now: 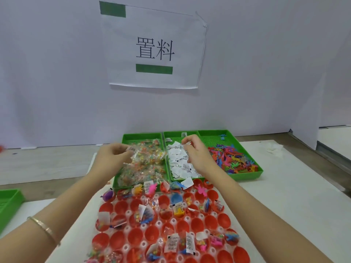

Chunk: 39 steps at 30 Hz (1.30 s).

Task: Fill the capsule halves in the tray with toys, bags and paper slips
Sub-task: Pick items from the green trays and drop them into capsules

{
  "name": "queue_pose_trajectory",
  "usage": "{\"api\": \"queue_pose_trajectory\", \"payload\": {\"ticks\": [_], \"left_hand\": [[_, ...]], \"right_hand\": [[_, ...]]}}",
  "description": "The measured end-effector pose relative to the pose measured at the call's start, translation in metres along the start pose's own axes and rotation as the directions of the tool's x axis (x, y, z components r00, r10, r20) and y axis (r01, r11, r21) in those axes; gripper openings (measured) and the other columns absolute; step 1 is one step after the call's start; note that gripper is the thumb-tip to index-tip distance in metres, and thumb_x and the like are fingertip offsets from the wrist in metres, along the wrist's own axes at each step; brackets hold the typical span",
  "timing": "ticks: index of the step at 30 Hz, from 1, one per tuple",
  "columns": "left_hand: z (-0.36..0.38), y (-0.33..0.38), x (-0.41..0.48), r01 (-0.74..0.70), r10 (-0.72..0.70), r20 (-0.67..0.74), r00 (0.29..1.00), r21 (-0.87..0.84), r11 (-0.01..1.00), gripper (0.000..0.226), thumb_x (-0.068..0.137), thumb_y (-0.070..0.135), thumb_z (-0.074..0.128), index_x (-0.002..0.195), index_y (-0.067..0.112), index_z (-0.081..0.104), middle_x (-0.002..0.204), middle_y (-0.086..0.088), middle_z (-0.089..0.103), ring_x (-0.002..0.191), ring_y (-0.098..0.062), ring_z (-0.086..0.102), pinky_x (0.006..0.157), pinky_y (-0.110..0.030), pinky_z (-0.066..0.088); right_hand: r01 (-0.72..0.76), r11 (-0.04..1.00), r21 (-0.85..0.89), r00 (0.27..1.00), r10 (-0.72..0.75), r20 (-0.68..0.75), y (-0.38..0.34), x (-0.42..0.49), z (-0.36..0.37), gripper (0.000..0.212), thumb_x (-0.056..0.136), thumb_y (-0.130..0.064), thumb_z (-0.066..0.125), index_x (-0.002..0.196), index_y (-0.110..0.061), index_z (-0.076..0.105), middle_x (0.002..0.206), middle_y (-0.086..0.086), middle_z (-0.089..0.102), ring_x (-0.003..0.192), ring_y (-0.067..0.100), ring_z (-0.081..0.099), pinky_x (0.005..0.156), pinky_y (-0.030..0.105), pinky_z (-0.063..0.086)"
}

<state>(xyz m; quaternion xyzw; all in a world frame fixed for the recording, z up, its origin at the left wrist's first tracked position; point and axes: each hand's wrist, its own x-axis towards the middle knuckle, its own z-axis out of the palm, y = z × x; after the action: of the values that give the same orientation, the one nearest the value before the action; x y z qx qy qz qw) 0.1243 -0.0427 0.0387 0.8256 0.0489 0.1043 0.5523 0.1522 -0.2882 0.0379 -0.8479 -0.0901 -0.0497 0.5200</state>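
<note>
A clear tray of red capsule halves (224, 219) lies in front of me; some halves hold toys, small bags and paper slips, others are bare. Behind it stand three green bins: clear bags of beads (146, 168) on the left, white paper slips (180, 158) in the middle, small coloured plastic toys (231, 158) on the right. My left hand (112, 155) hovers over the bag bin and holds a printed slip and a bag in its fingers. My right hand (193, 150) is over the slip bin, pinching a paper slip between thumb and fingertips.
A white board with a taped paper sign (153, 48) stands close behind the bins. Another green bin (9, 204) sits at the left edge. The work surface is a white mat (284, 205) on a wooden table; crumpled tissue (273, 147) lies at the far right.
</note>
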Motion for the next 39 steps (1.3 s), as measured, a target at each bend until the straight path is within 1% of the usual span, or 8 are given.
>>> {"api": "queue_pose_trajectory", "payload": {"ticks": [3,5,10,18,21,30,36,39], "left_hand": [[-0.021,-0.009,-0.019,0.1,-0.108,-0.045,0.993,-0.162,0.982,0.007,0.089,0.015,0.066,0.085,0.016,0.072,0.075,0.001,0.074,0.076,-0.019,0.072,0.066,-0.03,0.049],[-0.028,-0.015,-0.032,0.141,-0.164,-0.066,0.984,-0.259,0.955,0.007,0.09,0.013,0.066,0.088,0.014,0.072,0.079,-0.002,0.075,0.077,-0.021,0.072,0.069,-0.036,0.049],[-0.038,-0.032,-0.059,0.171,-0.231,-0.098,0.968,-0.415,0.894,0.01,0.089,0.014,0.067,0.096,0.011,0.073,0.087,-0.005,0.075,0.075,-0.018,0.07,0.064,-0.028,0.046],[-0.05,-0.036,-0.091,0.16,-0.24,-0.125,0.963,-0.452,0.878,0.01,0.086,0.012,0.07,0.096,0.013,0.07,0.074,0.003,0.074,0.07,-0.012,0.072,0.065,-0.029,0.046],[-0.049,-0.018,-0.109,0.12,-0.216,-0.139,0.967,-0.5,0.858,0.01,0.084,0.013,0.071,0.094,0.013,0.068,0.072,0.001,0.074,0.072,-0.015,0.073,0.061,-0.024,0.05],[-0.043,0.022,-0.187,0.14,-0.059,0.152,0.987,-0.609,0.781,0.034,0.06,0.029,0.079,0.091,0.016,0.078,0.09,-0.012,0.075,0.086,-0.023,0.073,0.067,-0.022,0.056],[-0.037,0.017,-0.212,0.182,-0.148,0.107,0.983,-0.647,0.74,0.017,0.074,0.004,0.071,0.09,0.009,0.076,0.082,-0.016,0.074,0.076,-0.023,0.074,0.061,-0.022,0.057],[-0.041,0.01,-0.224,0.217,-0.226,0.078,0.971,-0.686,0.695,0.023,0.075,-0.001,0.07,0.098,0.0,0.07,0.081,-0.017,0.074,0.077,-0.025,0.074,0.06,-0.023,0.057]], "right_hand": [[0.206,0.877,-0.433,0.961,-0.098,0.26,-0.011,0.01,0.036,0.028,0.093,-0.028,0.057,0.121,-0.026,0.053,0.094,-0.009,0.058,0.073,0.003,0.06,0.061,0.014,0.041],[0.145,0.78,-0.609,0.972,0.003,0.235,-0.014,0.02,0.052,0.047,0.091,-0.043,0.059,0.132,-0.021,0.049,0.119,0.001,0.061,0.1,0.018,0.062,0.083,0.03,0.051],[-0.011,0.791,-0.612,0.993,0.081,0.087,-0.005,0.03,0.07,0.037,0.089,-0.044,0.062,0.112,-0.016,0.056,0.104,0.0,0.064,0.091,0.018,0.061,0.084,0.04,0.052],[0.012,1.0,0.029,0.997,-0.01,-0.073,-0.032,-0.002,0.056,0.002,0.088,-0.024,0.067,0.088,-0.024,0.065,0.069,-0.009,0.052,0.053,0.001,0.041,0.053,0.015,0.037],[0.018,0.953,0.301,0.995,-0.047,0.089,-0.066,-0.047,0.056,0.004,0.084,-0.022,0.072,0.084,-0.025,0.069,0.066,-0.006,0.054,0.047,-0.004,0.043,0.049,0.011,0.039],[0.021,0.954,0.298,0.985,-0.071,0.157,-0.084,-0.158,0.054,0.007,0.084,-0.02,0.073,0.082,-0.027,0.072,0.052,-0.01,0.045,0.046,0.002,0.038,0.045,0.012,0.035],[0.046,0.957,0.287,0.972,-0.109,0.209,-0.098,-0.184,0.056,0.013,0.09,-0.017,0.064,0.095,-0.025,0.074,0.056,-0.011,0.047,0.05,0.005,0.038,0.049,0.019,0.033],[-0.132,0.841,0.524,0.947,-0.049,0.318,-0.103,-0.194,0.052,0.031,0.092,-0.011,0.047,0.107,-0.021,0.072,0.063,-0.007,0.051,0.055,0.009,0.039,0.052,0.025,0.03]]}}
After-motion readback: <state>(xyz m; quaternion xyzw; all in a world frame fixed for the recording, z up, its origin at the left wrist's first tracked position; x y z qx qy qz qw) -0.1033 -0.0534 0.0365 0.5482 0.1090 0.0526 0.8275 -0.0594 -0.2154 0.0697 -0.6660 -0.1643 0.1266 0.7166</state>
